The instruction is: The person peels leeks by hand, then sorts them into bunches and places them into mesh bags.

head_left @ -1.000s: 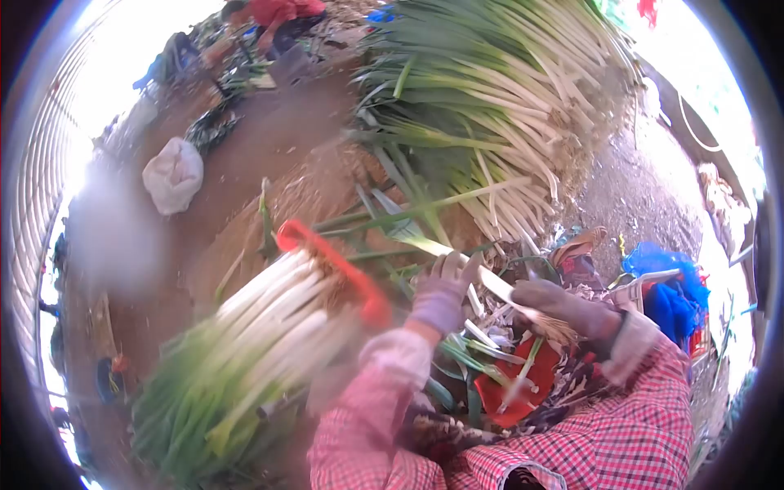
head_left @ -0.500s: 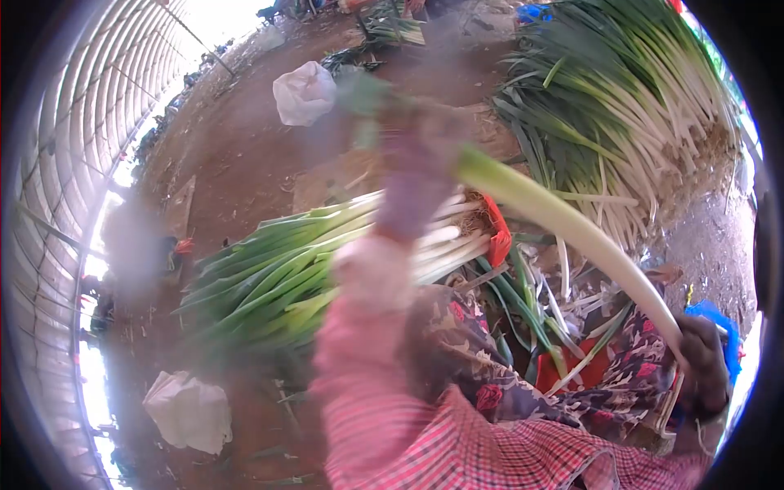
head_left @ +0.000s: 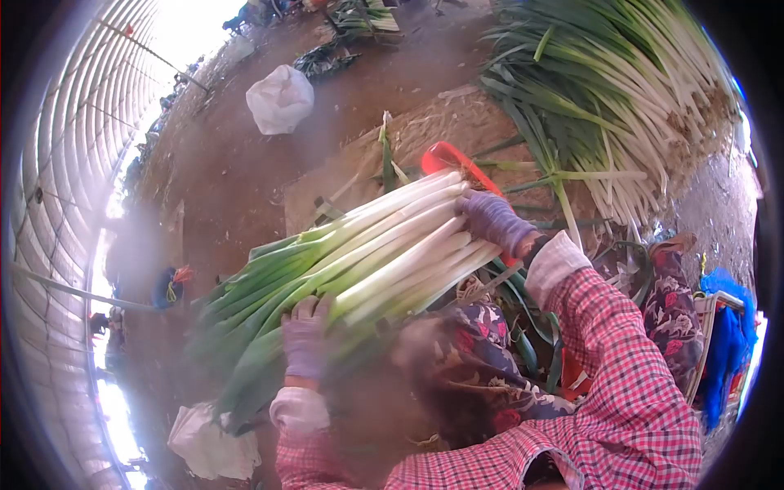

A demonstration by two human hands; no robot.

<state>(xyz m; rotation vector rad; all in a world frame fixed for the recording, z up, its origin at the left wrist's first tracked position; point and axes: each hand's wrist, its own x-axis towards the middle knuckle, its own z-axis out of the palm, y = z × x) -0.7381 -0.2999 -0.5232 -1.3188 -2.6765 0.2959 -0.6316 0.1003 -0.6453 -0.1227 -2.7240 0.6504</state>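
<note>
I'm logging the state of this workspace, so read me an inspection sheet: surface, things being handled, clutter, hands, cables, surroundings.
Surface: brown ground, lighter in patches.
Things being handled: leek bundle, lying with its white ends toward the right of the view; a red piece at the root end, partly hidden.
Clutter: white bag beyond the bundle, crumpled white sack at lower left.
Hands: both gloved; left hand on the green leaves, right hand on the white stems; how firmly the fingers grip cannot be told.
Cables: nothing seen that is clearly a cable.
Surroundings: larger leek pile at upper right, ribbed wall at left, blue material at right.
</note>
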